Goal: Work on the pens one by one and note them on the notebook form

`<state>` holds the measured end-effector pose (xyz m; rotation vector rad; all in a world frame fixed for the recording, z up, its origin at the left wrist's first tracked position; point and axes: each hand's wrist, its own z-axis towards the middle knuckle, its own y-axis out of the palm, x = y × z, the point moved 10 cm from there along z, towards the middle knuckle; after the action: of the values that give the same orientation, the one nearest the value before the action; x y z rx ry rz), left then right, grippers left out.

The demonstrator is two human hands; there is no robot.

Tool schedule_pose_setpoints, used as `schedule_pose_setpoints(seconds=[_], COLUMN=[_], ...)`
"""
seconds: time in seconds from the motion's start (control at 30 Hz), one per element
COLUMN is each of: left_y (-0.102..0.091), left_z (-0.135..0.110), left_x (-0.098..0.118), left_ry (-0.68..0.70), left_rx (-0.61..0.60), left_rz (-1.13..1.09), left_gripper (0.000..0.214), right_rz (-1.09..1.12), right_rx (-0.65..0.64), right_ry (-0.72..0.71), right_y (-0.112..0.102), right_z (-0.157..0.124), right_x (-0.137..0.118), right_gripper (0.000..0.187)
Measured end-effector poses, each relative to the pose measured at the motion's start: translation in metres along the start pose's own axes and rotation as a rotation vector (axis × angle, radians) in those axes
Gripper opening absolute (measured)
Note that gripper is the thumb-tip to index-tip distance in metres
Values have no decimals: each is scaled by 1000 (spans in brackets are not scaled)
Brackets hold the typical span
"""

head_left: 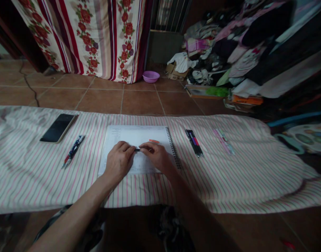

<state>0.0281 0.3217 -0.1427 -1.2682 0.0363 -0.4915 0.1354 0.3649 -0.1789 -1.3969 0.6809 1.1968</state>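
Observation:
A spiral notebook lies open at a white page with the coil on its right side. Over the middle of it, my left hand and my right hand meet with fingertips pinched on a small dark stick-like piece, one hand at each end. My fingers hide most of that piece, so its exact kind does not show. Just beyond my right hand, a short orange stick-like object rests on the page.
Left of the notebook are several pens and a smartphone. To its right lie dark pens and pastel pens. A striped cloth covers the surface. Beyond stand a purple basin and heaped clothes.

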Motion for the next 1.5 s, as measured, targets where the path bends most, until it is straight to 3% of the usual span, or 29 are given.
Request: schedule_pose_setpoints(seconds=[0.3, 0.5, 0.6, 0.7, 0.8, 0.9, 1.03, 1.2, 1.5], left_y=[-11, -21, -21, 13, 59, 69, 73, 82, 82], left_z=[0, -1, -7, -19, -38, -46, -47, -41, -40], left_x=[-4, -13, -33, -46, -26, -15, -19, -20, -28], left_ry=[8, -72, -298, -636, -989, -1158, -1248, -1239, -1243], left_rx=[207, 301, 327, 186, -41, -63, -30, 8, 82], left_rz=[-17, -119, -332, -859, -1439, -1661, -1783, -1944, -1887], left_gripper=[24, 21, 15, 14, 16, 17, 17, 19, 17], right_rz=[156, 310, 336, 324, 299, 273, 265, 291, 347], right_rx=[-52, 37, 77, 83, 56, 20, 0, -30, -77], right_ry=[160, 366, 404, 401, 369, 347, 359, 365, 371], right_y=[11, 10, 7, 7, 9, 12, 15, 18, 22], right_z=[0, -5, -6, -7, -7, -7, -9, -12, -14], right_x=[16, 27, 29, 29, 28, 25, 23, 19, 12], right_gripper=[18, 15, 11, 8, 9, 13, 10, 9, 12])
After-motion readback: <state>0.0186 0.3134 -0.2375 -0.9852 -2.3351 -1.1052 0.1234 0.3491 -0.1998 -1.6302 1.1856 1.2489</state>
